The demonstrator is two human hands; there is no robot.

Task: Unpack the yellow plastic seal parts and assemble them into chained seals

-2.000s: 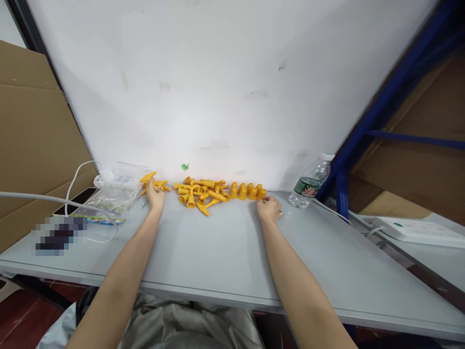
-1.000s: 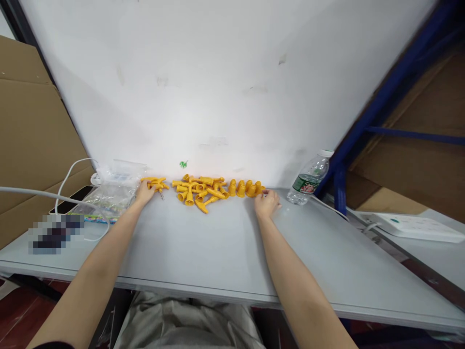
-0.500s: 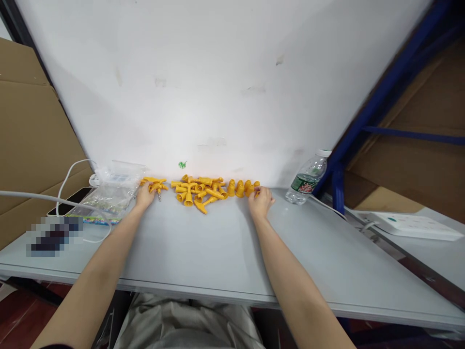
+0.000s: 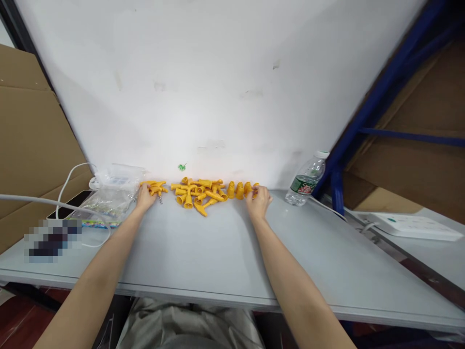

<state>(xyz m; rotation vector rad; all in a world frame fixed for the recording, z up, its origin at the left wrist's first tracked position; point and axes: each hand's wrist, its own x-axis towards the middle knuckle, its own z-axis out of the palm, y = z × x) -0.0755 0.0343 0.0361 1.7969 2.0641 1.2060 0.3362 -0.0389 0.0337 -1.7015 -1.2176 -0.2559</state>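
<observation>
A pile of small yellow plastic parts (image 4: pixel 198 191) lies at the far edge of the grey table (image 4: pixel 203 252), against a white board. A short row of yellow cone-shaped caps (image 4: pixel 240 189) stands to its right. My right hand (image 4: pixel 258 201) rests at the right end of that row, fingers curled around the last cap. My left hand (image 4: pixel 145 198) lies on the table beside a few yellow parts (image 4: pixel 156 185) at the left of the pile, fingers bent against them. What the left fingers hold, if anything, is hidden.
A clear plastic bag (image 4: pixel 111 194) with small items lies left of my left hand, beside a phone (image 4: pixel 70 206) and white cables (image 4: pixel 54 201). A water bottle (image 4: pixel 307 179) stands at the right. A white power strip (image 4: pixel 414 225) sits far right. Cardboard leans on the left.
My right hand slid left along the row of caps and closed round the end one. My left hand drew back slightly left, leaving the lifted yellow part down by the pile.
</observation>
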